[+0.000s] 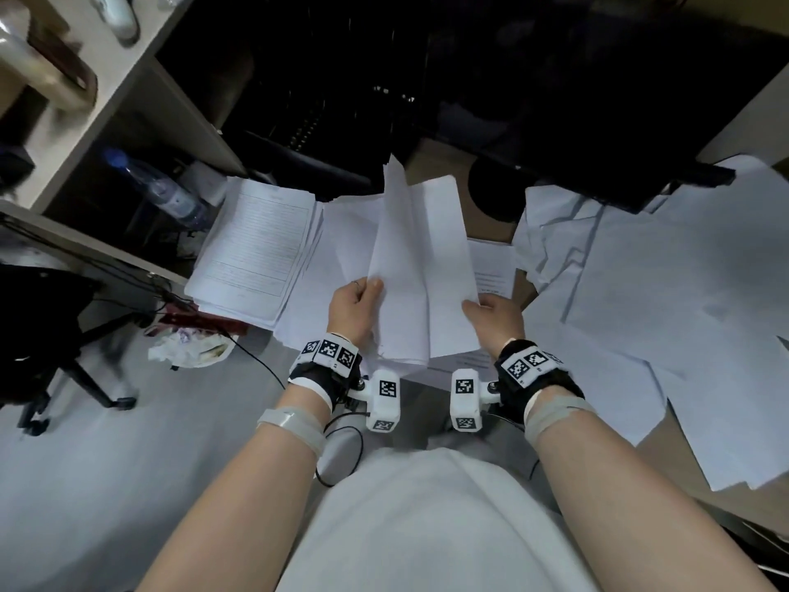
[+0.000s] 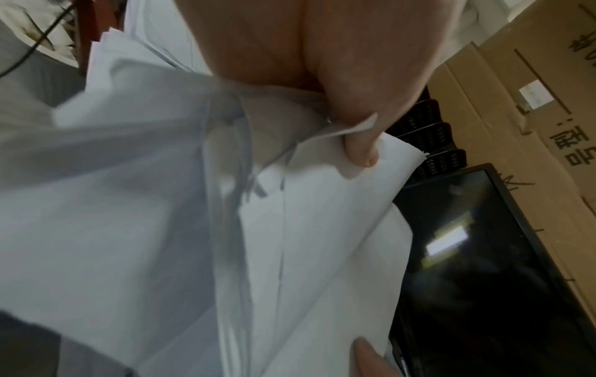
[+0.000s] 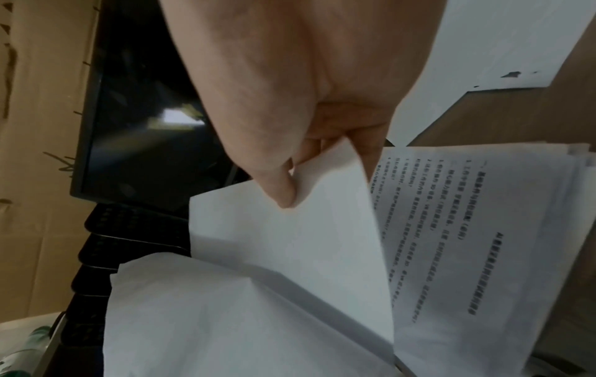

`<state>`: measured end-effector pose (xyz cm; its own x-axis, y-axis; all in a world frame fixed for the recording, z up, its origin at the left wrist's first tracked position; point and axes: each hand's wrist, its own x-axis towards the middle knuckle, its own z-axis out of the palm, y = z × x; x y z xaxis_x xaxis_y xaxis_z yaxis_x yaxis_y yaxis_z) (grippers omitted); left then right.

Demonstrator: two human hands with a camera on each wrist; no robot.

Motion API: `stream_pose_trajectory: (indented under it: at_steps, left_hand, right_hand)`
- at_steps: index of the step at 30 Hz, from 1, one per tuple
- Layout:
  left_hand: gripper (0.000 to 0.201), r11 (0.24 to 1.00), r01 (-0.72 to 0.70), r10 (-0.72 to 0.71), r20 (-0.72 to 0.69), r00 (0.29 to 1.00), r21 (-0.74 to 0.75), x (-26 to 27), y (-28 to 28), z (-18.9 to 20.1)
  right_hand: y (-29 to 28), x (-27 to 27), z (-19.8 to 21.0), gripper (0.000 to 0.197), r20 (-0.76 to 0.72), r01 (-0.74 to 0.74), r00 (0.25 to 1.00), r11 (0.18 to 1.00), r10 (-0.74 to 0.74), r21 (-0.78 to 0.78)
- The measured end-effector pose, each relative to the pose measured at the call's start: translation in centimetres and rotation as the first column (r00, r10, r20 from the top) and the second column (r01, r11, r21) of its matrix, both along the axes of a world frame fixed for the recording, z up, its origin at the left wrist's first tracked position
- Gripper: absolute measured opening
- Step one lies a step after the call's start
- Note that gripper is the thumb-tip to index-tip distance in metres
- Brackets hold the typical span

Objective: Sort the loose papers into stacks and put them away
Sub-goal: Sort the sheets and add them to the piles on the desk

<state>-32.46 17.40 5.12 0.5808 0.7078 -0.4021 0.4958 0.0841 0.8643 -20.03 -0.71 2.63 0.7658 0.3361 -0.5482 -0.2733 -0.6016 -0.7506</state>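
I had both hands on one bundle of sheets [image 1: 420,267], left hand [image 1: 354,307] and right hand [image 1: 495,318] each pinching a lower corner above the sorted stack [image 1: 256,254]. Loose papers [image 1: 640,292] on the right remained unsorted; I judged us midway.

Grey floor [image 1: 106,484] near left. Pale desk [image 1: 128,91] far left, black chair base [image 1: 64,356] beside. Dark monitor [image 2: 483,267], cardboard boxes [image 2: 516,102] far. Light dim.
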Motion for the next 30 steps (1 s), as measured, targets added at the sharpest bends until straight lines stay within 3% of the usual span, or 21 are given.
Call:
stream_pose_trajectory:
  at_steps: [2,3,4,6,8,11,16,19,25,30]
  left_hand:
    - [0.031,0.999,-0.029,0.029,0.022,0.999,-0.015,-0.5,0.1,0.0]
    - [0.029,0.999,-0.038,0.04,0.053,0.998,-0.037,-0.8,0.0,0.4]
    - [0.026,0.996,-0.058,0.063,0.076,0.995,-0.061,-1.1,0.1,0.5]
    - [0.03,0.996,-0.074,0.078,0.081,0.994,-0.056,-1.9,0.7,0.8]
    - [0.041,0.996,-0.085,0.084,0.051,0.995,0.018,-2.8,1.9,1.2]
    - [0.04,0.99,-0.128,0.126,0.043,0.991,0.066,-3.6,4.0,1.5]
    - [0.045,0.975,-0.196,0.193,0.036,0.981,0.102,-5.5,9.9,0.3]
    - [0.045,0.973,-0.192,0.193,0.0,0.981,0.125,-6.8,14.1,-0.3]
    - [0.044,0.992,-0.112,0.113,-0.005,0.994,0.061,-7.1,19.0,-1.3]
    - [0.046,1.0,-0.012,0.012,-0.038,0.999,0.006,-6.8,21.5,-1.4]
  right_hand:
    - [0.4,-0.3,-0.3,0.024,-0.051,-0.058,0.997,0.998,0.059,0.019]
    - [0.6,-0.5,-0.6,0.045,-0.059,-0.086,0.994,0.996,0.086,0.007]
    - [1.0,-0.7,-0.5,0.053,-0.088,-0.105,0.991,0.994,0.104,-0.005]
    - [2.2,-1.3,-0.8,0.029,-0.122,-0.114,0.987,0.993,0.109,-0.034]
    - [3.9,-2.0,-1.0,0.04,-0.116,-0.069,0.991,0.996,0.063,-0.052]
    - [6.4,-3.0,-1.1,0.044,-0.065,-0.066,0.996,0.994,0.06,-0.089]
    - [9.7,-2.9,-1.3,0.031,-0.024,0.013,1.0,0.971,-0.019,-0.237]
    - [12.2,-3.6,-2.3,0.027,-0.076,-0.016,0.997,0.95,-0.008,-0.313]
    - [16.5,-8.0,-5.1,0.045,-0.19,0.035,0.974,0.91,-0.123,-0.412]
    - [17.8,-9.5,-4.9,0.055,-0.195,0.113,0.954,0.877,-0.226,-0.467]
